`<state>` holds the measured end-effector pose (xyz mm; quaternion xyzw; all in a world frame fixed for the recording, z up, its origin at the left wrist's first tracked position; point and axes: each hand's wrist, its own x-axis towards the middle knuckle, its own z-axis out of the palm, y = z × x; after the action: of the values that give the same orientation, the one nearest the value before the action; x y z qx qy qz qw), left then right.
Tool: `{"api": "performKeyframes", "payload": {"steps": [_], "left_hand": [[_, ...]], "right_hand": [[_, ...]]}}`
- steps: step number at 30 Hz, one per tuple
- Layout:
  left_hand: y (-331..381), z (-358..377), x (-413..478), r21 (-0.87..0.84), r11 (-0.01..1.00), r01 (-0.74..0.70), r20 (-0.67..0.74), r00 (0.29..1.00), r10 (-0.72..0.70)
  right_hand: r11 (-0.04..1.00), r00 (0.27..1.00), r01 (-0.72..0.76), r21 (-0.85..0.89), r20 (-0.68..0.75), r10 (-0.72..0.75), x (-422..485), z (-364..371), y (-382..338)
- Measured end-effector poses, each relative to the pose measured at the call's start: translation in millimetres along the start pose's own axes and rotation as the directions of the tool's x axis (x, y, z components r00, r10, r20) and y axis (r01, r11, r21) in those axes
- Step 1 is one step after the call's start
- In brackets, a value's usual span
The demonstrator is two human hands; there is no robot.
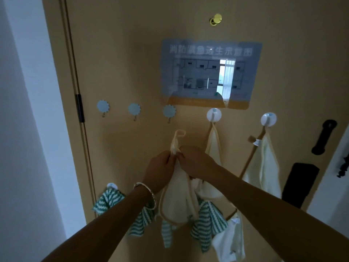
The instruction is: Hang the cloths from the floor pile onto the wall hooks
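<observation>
Head view, frame centre: I see the left hand and right hand pinching the top of a cream cloth with yellow trim. Its long axis hangs vertical, loop pointing up, just below a blue hook.

Head view, close, toward door

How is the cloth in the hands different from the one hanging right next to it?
The held cloth is pinched by the left hand and right hand; the hung cloth dangles from a white hook. The held cloth's loop sticks up free; the hung cloth's top is on the hook. Both are cream with yellowish edging.
</observation>
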<state>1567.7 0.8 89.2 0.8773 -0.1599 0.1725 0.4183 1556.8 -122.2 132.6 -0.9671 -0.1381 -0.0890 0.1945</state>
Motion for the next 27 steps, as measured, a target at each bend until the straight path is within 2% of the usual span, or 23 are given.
{"api": "performKeyframes", "payload": {"steps": [3,6,10,18,27], "left_hand": [[-29,-6,36,-0.017,1.0,0.012,0.0,1.0,-0.012],[-55,-9,64,-0.003,1.0,0.011,0.015,1.0,-0.011],[-78,0,89,-0.078,0.997,-0.001,0.01,1.0,0.002],[-91,18,116,-0.244,0.966,-0.083,-0.033,0.996,0.077],[-93,20,123,-0.253,0.959,-0.128,-0.038,0.992,0.123]], "right_hand": [[0.996,0.999,-0.017,-0.089,-0.053,0.012,48,15,-8],[0.996,0.997,-0.061,-0.072,-0.048,0.058,86,37,-4],[0.996,0.997,-0.044,-0.075,-0.072,0.038,115,46,7],[0.979,0.994,-0.074,-0.19,-0.097,0.056,134,35,19],[0.985,0.979,-0.067,-0.157,-0.199,0.034,132,42,23]]}}
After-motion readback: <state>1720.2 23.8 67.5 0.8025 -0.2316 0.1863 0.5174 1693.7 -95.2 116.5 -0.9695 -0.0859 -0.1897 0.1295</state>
